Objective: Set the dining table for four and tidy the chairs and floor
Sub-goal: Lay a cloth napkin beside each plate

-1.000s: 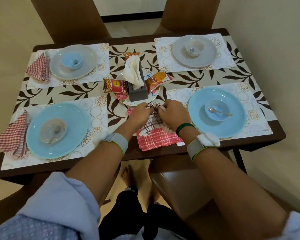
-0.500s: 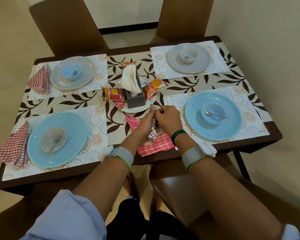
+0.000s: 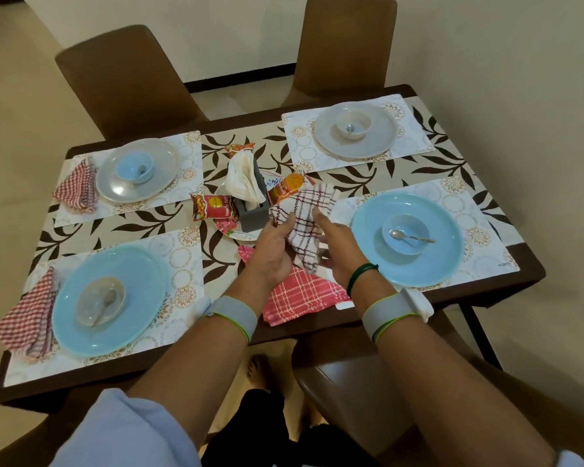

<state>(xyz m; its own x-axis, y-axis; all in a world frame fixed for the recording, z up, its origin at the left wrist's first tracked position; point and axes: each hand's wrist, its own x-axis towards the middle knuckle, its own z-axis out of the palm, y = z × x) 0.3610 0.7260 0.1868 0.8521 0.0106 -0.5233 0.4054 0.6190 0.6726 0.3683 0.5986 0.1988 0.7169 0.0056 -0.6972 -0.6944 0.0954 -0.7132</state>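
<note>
White checked napkin (image 3: 304, 224) is held up over the middle of the dining table (image 3: 530, 276), just left of the near right blue plate (image 3: 447, 230) and on the near side of the grey tissue holder (image 3: 254, 215). The left hand (image 3: 270, 256) grips its left edge, fingers curled round the cloth. The right hand (image 3: 338, 252) pinches its right side, thumb on top and fingers underneath. A red checked napkin (image 3: 300, 299) lies flat at the near edge, below both wrists. 4 placemats (image 3: 486, 262) each carry a plate and bowl.
</note>
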